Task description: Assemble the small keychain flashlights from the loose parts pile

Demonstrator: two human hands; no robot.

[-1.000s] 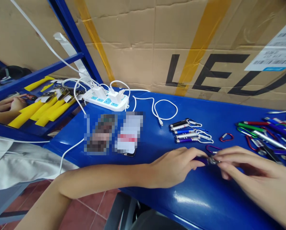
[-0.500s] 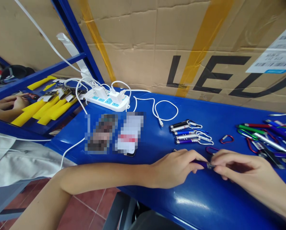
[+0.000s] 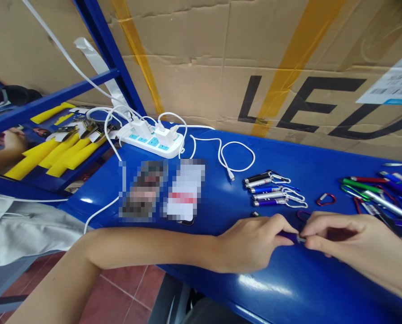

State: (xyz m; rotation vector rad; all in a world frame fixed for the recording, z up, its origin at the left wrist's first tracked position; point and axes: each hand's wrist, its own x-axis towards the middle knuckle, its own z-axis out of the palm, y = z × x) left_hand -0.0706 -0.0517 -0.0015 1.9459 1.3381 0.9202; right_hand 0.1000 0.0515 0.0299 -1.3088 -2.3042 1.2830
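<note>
Between the fingertips of my left hand (image 3: 251,245) is a slim purple mini flashlight (image 3: 288,235), lying roughly level just above the blue table. My right hand (image 3: 352,236) pinches the small silver end of the same flashlight, and its other fingers curl out of sight underneath. Behind the right fingertips a purple carabiner (image 3: 301,215) partly shows; a small red carabiner (image 3: 325,199) lies farther back. Several mini flashlights with silver clips (image 3: 270,196) rest side by side beyond my left hand. A small dark piece (image 3: 256,214) peeks out behind the left knuckles.
At the right lies a pile of coloured flashlights and carabiners (image 3: 372,191). Two blurred phones (image 3: 185,193) are on the left, before a white power strip (image 3: 154,139) and loose cable (image 3: 253,155). A cardboard box (image 3: 194,67) stands behind. Another person's hand (image 3: 14,146) is far left.
The view has shifted slightly, so the table items sit a little farther right. Both hands keep hold of the purple flashlight, and the small dark piece behind the left hand shows more.
</note>
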